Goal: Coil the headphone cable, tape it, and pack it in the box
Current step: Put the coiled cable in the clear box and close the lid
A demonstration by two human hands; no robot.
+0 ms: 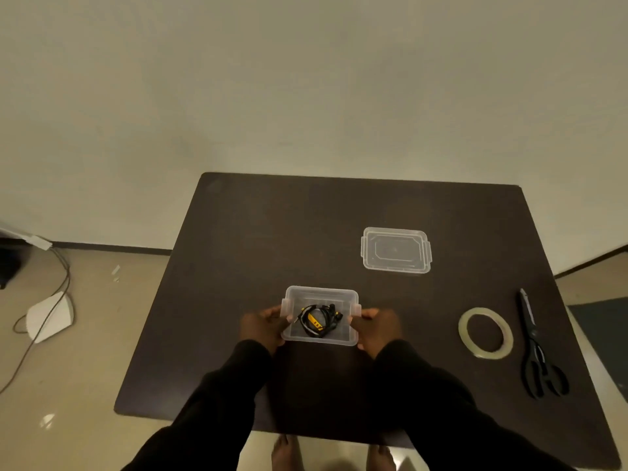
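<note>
My left hand (263,324) and my right hand (375,326) are clamped on the 2 short ends of the small clear plastic box (319,336), which stands on the dark table (272,232). The coiled black and yellow headphone cable (317,319) lies inside it. I judge the box light, thin and a little slippery, so I hold it at the side handles. The clear lid (396,249) lies well apart.

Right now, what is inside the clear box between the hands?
The clear box holds the coiled black headphone cable with yellow parts. Whether tape is on it is too small to tell. No lid covers it.
</note>
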